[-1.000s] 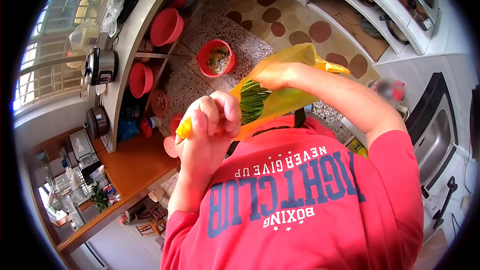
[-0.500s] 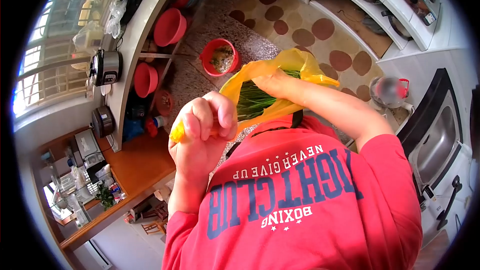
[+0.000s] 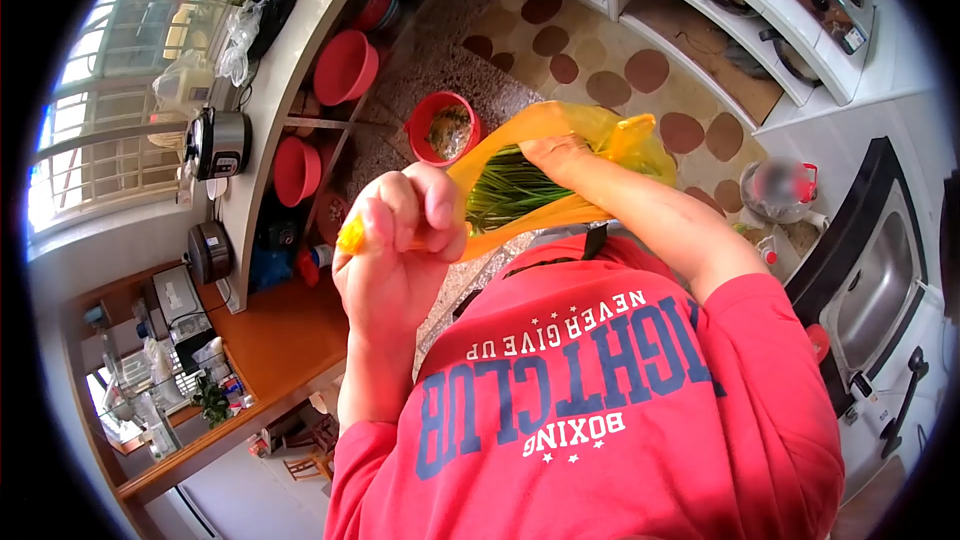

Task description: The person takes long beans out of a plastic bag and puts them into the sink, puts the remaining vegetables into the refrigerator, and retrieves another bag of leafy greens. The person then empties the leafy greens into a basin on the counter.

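My left hand (image 3: 405, 225) is closed around the gathered edge of a yellow plastic bag (image 3: 630, 145), and a scrunched bit of it sticks out beside the thumb. Long, thin green leafy stalks (image 3: 510, 190) lie inside the bag, seen through its open mouth. My right hand (image 3: 560, 158) reaches into the bag from the right, over the stalks. Its fingers are hidden inside the bag, so whether they grip any stalks cannot be seen.
Below the bag, a red bucket (image 3: 415, 135) with scraps inside stands on the floor. Red basins (image 3: 345, 68) sit on a shelf under the left counter, which bears a rice cooker (image 3: 222, 145). A metal sink (image 3: 875, 275) is at the right.
My right hand has shifted slightly right and down inside the bag. The bag's far side has sunk and bulges further right. My left hand keeps its hold on the edge.
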{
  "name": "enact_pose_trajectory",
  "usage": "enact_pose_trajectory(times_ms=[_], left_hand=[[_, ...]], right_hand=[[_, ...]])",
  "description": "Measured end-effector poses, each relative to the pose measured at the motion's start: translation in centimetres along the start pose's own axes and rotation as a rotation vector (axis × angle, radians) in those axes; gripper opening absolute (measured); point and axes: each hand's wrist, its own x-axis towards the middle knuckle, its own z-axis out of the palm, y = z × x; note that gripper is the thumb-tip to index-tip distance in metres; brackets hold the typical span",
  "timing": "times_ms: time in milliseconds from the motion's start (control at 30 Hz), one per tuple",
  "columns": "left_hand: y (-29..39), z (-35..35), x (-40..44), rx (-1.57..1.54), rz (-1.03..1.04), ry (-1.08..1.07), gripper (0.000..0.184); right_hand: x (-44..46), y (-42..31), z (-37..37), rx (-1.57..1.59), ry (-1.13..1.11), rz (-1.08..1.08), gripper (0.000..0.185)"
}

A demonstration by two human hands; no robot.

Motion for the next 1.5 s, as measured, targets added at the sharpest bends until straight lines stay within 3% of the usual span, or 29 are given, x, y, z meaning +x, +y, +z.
enact_pose_trajectory(times_ms=[33, 67, 100, 167, 267, 300, 367, 467, 667, 800, 1167, 1500], left_hand=[[-0.1, -0.1, 0.0, 0.008, -0.020, 0.019, 0.036], [-0.2, -0.2, 0.1, 0.017, -0.040, 0.037, 0.036], [-0.2, -0.5, 0.2, 0.014, -0.038, 0.034, 0.036], [-0.2, -1.1, 0.8, 0.034, 0.018, 0.018, 0.036], [-0.1, -1.3, 1.7, 0.009, 0.026, -0.002, 0.035], [0.0, -1.4, 1.9, -0.005, 0.023, -0.001, 0.035], [-0.2, -1.7, 2.5, -0.014, 0.045, -0.010, 0.036], [-0.3, -2.4, 3.4, -0.034, 0.050, -0.042, 0.037], [-0.4, -2.9, 5.6, -0.072, -0.004, -0.115, 0.036], [-0.3, -3.2, 7.8, -0.105, -0.058, -0.158, 0.034], [-0.4, -5.4, 11.6, -0.149, -0.085, -0.295, 0.032], [-1.1, -6.9, 11.8, -0.233, -0.188, -0.369, 0.031]], right_hand=[[0.1, 0.3, -0.5, 0.028, -0.104, 0.096, 0.016], [-1.2, 0.2, -1.5, 0.288, -0.050, 0.203, 0.017], [-2.0, 1.5, 0.0, 0.283, -0.050, 0.203, 0.017], [-3.7, 4.6, 4.8, -0.008, 0.129, -0.157, 0.018], [-1.3, 1.9, -6.0, 0.113, -0.018, -0.141, 0.018], [-1.5, 1.7, -6.3, 0.102, -0.021, -0.143, 0.018], [-2.0, 1.9, -6.9, 0.257, 0.025, -0.078, 0.021], [-2.6, 3.0, -7.6, 0.154, -0.126, -0.012, 0.030], [-4.2, 3.8, -8.6, 0.118, -0.003, 0.050, 0.031], [-5.4, 6.7, -5.2, 0.045, 0.002, 0.170, 0.035], [-3.6, 4.6, -7.6, 0.033, -0.008, 0.247, 0.038], [-2.1, 1.4, -15.6, 0.173, -0.151, 0.402, 0.040]])
